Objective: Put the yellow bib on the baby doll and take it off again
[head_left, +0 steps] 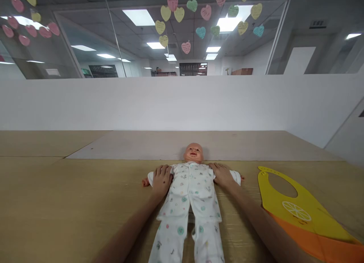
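A baby doll (194, 152) lies on its back on the wooden table, its head at the far end. It wears a white patterned top (196, 183) and matching pants (173, 232). Both sleeved doll arms stretch out to the sides. My left hand (162, 178) rests over the doll's arm on the left, close to the shoulder, with fingers laid on the sleeve. On the other side, my right hand (222, 174) lies on the opposite sleeve near the shoulder, fingers extended. Neither hand appears to grip the cloth. The lower ends of the pants run out of view.
A yellow bib (305, 202) with an orange lower pocket (309, 236) lies on the table (71, 202) at the right. A pale board (148, 145) runs along the back, below a white wall (170, 103). Glass panes above carry heart-shaped notes (206, 12).
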A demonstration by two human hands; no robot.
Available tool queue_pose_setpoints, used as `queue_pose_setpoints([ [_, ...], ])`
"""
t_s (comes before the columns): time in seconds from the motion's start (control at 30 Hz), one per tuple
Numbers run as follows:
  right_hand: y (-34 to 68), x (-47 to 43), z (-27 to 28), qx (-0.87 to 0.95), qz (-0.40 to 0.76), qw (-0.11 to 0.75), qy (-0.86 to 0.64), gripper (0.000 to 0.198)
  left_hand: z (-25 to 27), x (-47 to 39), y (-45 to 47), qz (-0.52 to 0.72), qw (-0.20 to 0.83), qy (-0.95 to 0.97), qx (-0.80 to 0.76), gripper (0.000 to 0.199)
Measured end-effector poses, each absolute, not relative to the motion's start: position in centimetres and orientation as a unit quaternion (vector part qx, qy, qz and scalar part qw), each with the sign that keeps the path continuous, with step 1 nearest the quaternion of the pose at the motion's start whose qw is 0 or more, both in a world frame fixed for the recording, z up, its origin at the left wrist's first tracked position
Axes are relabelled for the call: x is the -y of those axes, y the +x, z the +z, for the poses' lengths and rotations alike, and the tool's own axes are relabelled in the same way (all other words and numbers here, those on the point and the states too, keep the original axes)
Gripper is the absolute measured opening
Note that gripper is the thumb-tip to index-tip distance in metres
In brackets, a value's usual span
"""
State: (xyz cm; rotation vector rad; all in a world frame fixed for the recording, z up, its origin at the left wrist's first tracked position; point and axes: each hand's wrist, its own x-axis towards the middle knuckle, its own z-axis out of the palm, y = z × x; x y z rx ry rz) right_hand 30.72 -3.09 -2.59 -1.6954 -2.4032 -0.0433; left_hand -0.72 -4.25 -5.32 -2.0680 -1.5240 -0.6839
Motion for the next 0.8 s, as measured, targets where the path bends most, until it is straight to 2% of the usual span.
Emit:
queue_pose_setpoints([
  [0.17, 30.2, 0.2, -2.7, 0.787, -0.074, 0.080, -0.607, 0.045, -4.5, 2.7, -0.3, -0.201, 0.207, -0.718, 0.634, 0.026],
  [0.43, 30.9, -3.3, -4.0, 0.734, -0.217, 0.086, -0.638, 0.039, -3.7, -0.3, 0.1, -0.125, 0.074, -0.715, 0.684, 0.042],
  [0.8, 30.4, -6.7, -5.6, 0.663, -0.267, 0.176, -0.676, 0.035, -4.0, -2.7, 0.3, -0.111, 0.072, -0.694, 0.708, 0.046],
])
